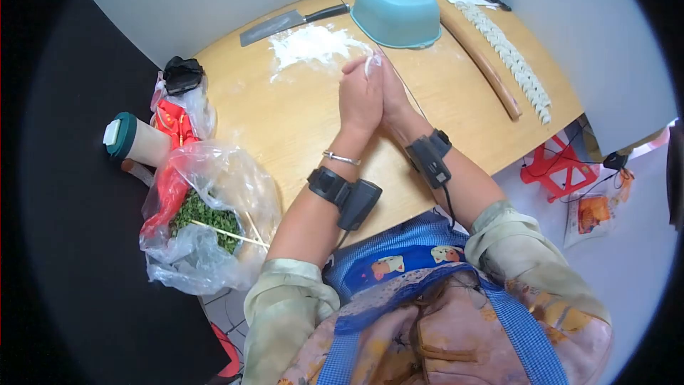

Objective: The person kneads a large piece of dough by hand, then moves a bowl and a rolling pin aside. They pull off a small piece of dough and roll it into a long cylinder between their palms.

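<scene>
My left hand (360, 100) and my right hand (393, 91) are pressed together above the middle of the table, fingers closed. A white piece of dough (372, 63) shows between them at the fingertips; the rest of it is hidden in the hands. Just beyond lies a patch of white flour (313, 47). Over on the right, small white folded dough pieces, which look like dumplings (509, 60), lie overlapping in a long row. Beside them rests a wooden rolling pin (484, 68).
An upturned light-blue basin (396, 13) and a cleaver (274, 27) are at the table's back. At the left edge, a plastic bag (242, 171) surrounds chopped greens (203, 217) with chopsticks (224, 232). A green-lidded cup (139, 139) is nearby. A red stool (556, 171) stands right.
</scene>
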The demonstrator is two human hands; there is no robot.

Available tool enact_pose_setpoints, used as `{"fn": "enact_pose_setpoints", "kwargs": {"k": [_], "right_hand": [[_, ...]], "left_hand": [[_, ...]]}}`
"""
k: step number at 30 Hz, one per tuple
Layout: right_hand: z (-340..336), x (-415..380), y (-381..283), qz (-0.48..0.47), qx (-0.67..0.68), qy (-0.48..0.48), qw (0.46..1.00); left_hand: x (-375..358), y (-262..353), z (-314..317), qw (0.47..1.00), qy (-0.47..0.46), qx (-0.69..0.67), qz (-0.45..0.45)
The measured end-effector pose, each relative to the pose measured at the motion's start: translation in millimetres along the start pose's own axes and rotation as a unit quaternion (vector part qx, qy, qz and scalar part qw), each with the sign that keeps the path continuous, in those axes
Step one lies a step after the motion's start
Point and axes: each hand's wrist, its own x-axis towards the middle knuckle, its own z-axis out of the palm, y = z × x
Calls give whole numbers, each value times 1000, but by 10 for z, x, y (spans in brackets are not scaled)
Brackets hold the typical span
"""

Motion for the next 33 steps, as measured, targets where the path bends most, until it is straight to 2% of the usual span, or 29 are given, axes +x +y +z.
{"fn": "enact_pose_setpoints", "kwargs": {"k": [3,5,9,16,19,25,26,27,28,29,33], "right_hand": [[-64,-18,26,15,4,14,1000],[-105,-29,-9,64,32,15,997],[-103,-31,-12,62,8,11,998],[-87,45,34,55,-25,13,998],[-83,58,91,42,-37,17,998],[-55,39,-97,131,68,23,989],[-27,36,-127,144,44,15,988],[7,52,-149,104,74,11,992],[54,45,-188,65,109,4,992],[93,28,-230,76,95,-10,993],[527,-11,-723,-4,24,7,1000]], "left_hand": [[-9,-93,57,1000,2,-20,-9],[-88,-45,86,999,11,-20,-34],[-69,-153,30,998,-26,-4,-56],[-64,-212,68,990,-38,-44,-130],[-78,-239,60,984,-23,-81,-156],[-94,-218,89,936,53,-256,-237],[-97,-160,54,958,18,-223,-177],[-68,-88,-15,977,-13,-184,-112],[-72,-21,-102,983,-76,-129,-107],[-51,70,-84,984,-55,-134,-107],[200,371,-13,987,54,-144,35]]}}
